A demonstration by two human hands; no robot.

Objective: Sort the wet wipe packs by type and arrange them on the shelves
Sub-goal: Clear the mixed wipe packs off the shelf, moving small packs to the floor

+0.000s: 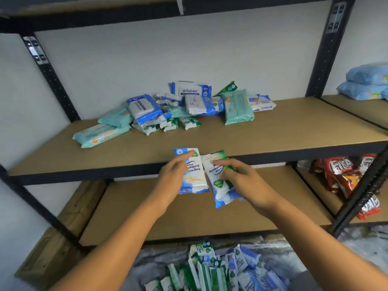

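Note:
My left hand (174, 175) grips a blue-and-white antibacterial wipes pack (194, 179) in front of the middle shelf's front edge (105, 175). Beside it, my right hand (237, 177) grips a green-and-white antibacterial wipes pack (214, 164) stacked over a blue-edged pack (222, 198). The two held packs touch side by side. A mixed heap of wipe packs (178, 108) lies at the back of the middle shelf: blue Antabax packs (193, 90), teal packs (238, 107) and small green-and-white packs (189, 122).
A pile of green and blue wipe packs (214, 269) lies on grey plastic on the floor below. The lower shelf board (147, 211) is bare wood. Red snack bags (346, 175) fill the neighbouring rack at right, blue bundles (367, 82) above them. Black uprights (327, 49) frame the shelves.

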